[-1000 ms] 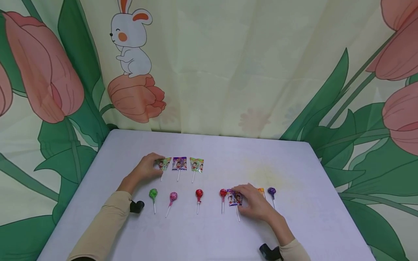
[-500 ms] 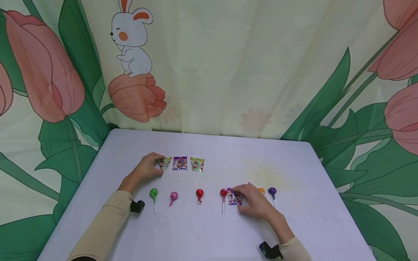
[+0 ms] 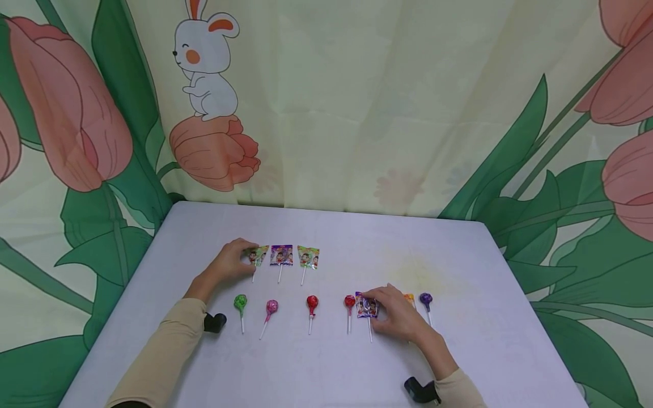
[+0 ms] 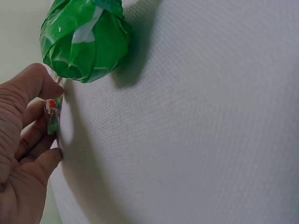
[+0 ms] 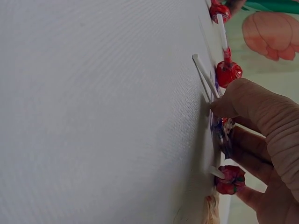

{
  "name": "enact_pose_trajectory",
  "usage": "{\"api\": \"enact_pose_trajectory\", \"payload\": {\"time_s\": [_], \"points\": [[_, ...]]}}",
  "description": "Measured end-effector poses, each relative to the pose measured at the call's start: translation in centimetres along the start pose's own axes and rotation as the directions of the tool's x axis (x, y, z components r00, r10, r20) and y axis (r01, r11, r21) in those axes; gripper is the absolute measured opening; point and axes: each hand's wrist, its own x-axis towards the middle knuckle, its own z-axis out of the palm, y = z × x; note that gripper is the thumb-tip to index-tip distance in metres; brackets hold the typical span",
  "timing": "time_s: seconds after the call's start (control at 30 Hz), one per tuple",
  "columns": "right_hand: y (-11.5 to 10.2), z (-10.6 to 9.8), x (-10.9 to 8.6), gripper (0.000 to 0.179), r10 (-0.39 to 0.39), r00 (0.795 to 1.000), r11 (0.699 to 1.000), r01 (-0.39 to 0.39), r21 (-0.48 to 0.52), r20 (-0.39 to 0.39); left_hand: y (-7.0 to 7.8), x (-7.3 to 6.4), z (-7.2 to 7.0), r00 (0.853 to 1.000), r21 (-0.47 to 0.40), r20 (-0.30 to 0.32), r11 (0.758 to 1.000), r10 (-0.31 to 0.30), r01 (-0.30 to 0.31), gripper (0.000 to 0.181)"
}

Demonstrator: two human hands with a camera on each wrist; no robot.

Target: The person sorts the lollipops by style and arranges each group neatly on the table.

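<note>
At the left end of the back row, my left hand (image 3: 232,262) pinches a lollipop in a flat green wrapper (image 3: 261,256) between thumb and fingers. A purple-wrapped lollipop (image 3: 281,255) and another green-wrapped lollipop (image 3: 308,257) lie to its right. Farther right and nearer to me, my right hand (image 3: 395,314) holds a second purple-wrapped lollipop (image 3: 366,307), its thumb by the white stick (image 5: 205,74) in the right wrist view. Just left of that one lies a red ball lollipop (image 3: 349,301). A dark red ball lollipop (image 5: 230,180) sits by the right little finger, hidden in the head view.
In the front row on the white table (image 3: 229,374) lie green (image 3: 240,302), pink (image 3: 271,306) and red (image 3: 312,303) ball lollipops. Beyond my right hand are an orange wrapper (image 3: 410,298), partly covered, and a purple ball lollipop (image 3: 425,299). A printed curtain (image 3: 357,113) hangs behind.
My right hand has shifted the purple-wrapped lollipop slightly away from me, toward the back of the table. The left hand and the other lollipops have stayed in place.
</note>
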Motion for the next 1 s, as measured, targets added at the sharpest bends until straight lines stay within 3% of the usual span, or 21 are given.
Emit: {"api": "enact_pose_trajectory", "payload": {"time_s": [0.5, 1.0], "points": [[0.5, -0.1, 0.7, 0.053, -0.06, 0.997, 0.998, 0.06, 0.004, -0.038, -0.2, 0.1, 0.1, 1.0, 0.007, -0.002, 1.0, 0.003, -0.003, 0.059], [-0.4, -1.5, 2.2, 0.06, 0.06, 0.997, 0.998, -0.059, 0.023, -0.045, -0.2, 0.1, 0.1, 1.0, -0.002, -0.007, 1.0, 0.003, -0.003, 0.06]]}}
